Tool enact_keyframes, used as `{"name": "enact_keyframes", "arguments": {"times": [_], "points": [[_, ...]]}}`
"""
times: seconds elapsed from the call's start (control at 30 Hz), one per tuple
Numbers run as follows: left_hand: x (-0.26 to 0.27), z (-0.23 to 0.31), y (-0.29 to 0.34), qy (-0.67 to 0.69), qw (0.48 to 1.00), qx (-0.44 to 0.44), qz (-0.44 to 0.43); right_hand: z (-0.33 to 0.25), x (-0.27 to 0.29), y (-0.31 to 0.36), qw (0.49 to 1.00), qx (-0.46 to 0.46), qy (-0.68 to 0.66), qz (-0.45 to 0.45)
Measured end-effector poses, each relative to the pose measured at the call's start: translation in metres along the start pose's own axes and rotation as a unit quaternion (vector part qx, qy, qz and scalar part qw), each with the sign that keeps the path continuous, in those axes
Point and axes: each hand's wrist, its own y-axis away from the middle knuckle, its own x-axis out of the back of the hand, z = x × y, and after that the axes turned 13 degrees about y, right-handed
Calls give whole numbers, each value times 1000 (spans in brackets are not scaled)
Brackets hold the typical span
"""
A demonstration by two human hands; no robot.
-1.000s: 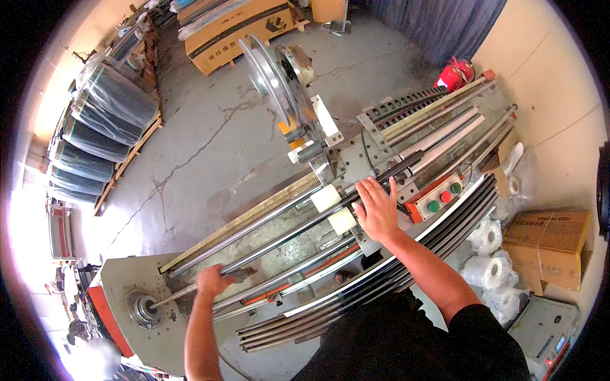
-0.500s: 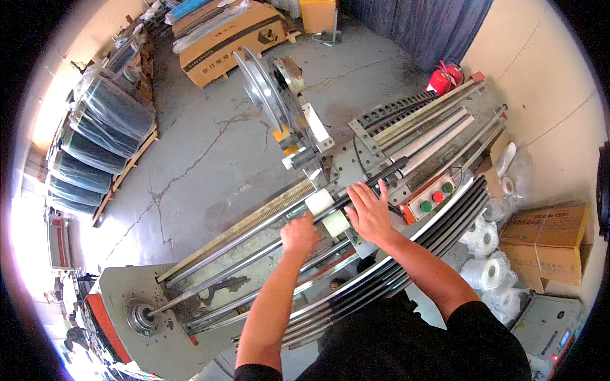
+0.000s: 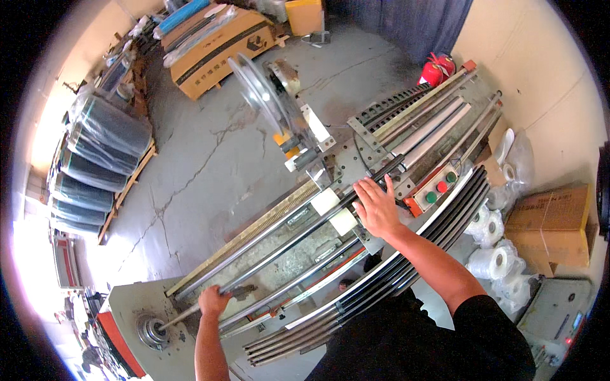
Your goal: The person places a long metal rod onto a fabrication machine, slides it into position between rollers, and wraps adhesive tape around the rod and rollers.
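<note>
My left hand is closed around a long dark tube at its left end, where a thinner grey rod runs on to a round metal chuck. My right hand lies with fingers stretched over the same tube, just right of two white blocks. The tube passes between these blocks and reaches the right part of the long machine bed. Beyond the blocks stands a wheel, blurred. What my right palm touches is hidden.
Several dark tubes lie along the machine's near side. A red box with green and red buttons sits right of my right hand. Fire extinguishers, wrapped rolls, a carton and large dark rolls stand around.
My left hand has moved left and nearer along the rod, toward the chuck. Dark tube now shows along the stretch it passed. My right hand stays beside the white blocks. The wheel now looks blurred.
</note>
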Motion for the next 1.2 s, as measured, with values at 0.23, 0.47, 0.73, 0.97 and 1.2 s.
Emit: {"name": "enact_keyframes", "arguments": {"times": [0.23,0.47,0.73,0.97,1.2], "points": [[3,11,-9,-31,997,15,-75,2,-5,1,1000,-6,-13,20],[-5,233,-25,13,982,-123,-140,2,-6,2,1000,-7,0,30],[-33,362,-33,64,963,-233,-116,-6,-1,-3,999,8,-4,35],[-29,245,-27,28,979,-193,-57,-8,-5,0,999,14,17,24],[-9,34,-15,-10,997,-80,-16,-11,-6,-1,1000,2,24,19]]}}
